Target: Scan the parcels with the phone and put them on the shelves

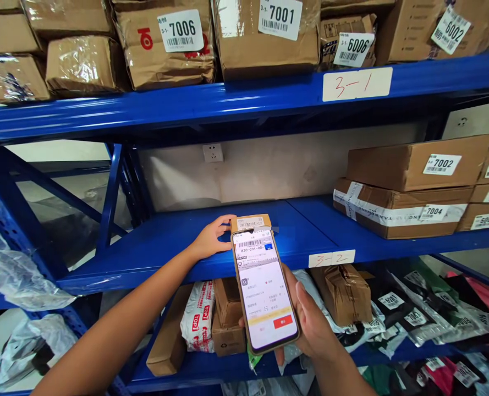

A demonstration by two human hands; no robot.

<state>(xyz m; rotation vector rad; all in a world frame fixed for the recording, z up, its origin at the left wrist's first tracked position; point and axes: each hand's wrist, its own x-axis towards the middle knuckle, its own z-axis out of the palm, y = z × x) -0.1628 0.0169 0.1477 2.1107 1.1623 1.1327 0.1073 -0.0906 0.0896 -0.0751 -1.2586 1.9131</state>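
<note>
My left hand (212,236) reaches onto the middle blue shelf (178,242) and grips the left side of a small cardboard parcel (251,221) with a barcode label on top. My right hand (310,322) holds a smartphone (264,289) upright just in front of that parcel. Its lit screen shows a camera picture of the barcode, lines of text and a red button. The phone hides the parcel's near side.
Labelled boxes 7002 (417,162) and 7004 (401,212) are stacked at the right of the middle shelf. The top shelf (227,104) carries parcels 7006 (165,41) and 7001 (269,36). Boxes and labelled bags (405,316) fill the lower shelf. A wall socket (213,153) sits behind.
</note>
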